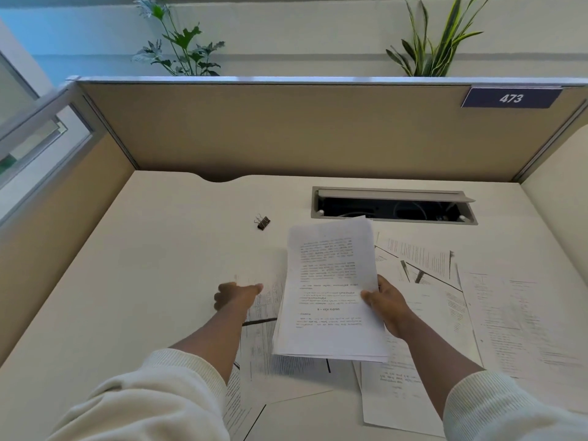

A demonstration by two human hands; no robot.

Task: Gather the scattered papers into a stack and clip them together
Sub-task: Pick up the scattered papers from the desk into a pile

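My right hand [386, 305] grips a stack of printed papers [331, 291] by its right edge, lifted and tilted above the desk. My left hand [234, 296] rests blurred at the left edge of a loose sheet [270, 288] lying on the desk; whether its fingers pinch that sheet is unclear. More scattered papers [496, 313] lie overlapping to the right and in front of me. A black binder clip [262, 222] sits alone on the desk beyond my left hand, apart from all the papers.
The white desk [143, 265] is boxed in by tan partition walls [286, 128] at the back and left. An open cable tray [394, 206] is sunk into the desk at the back right. Two plants stand behind the partition.
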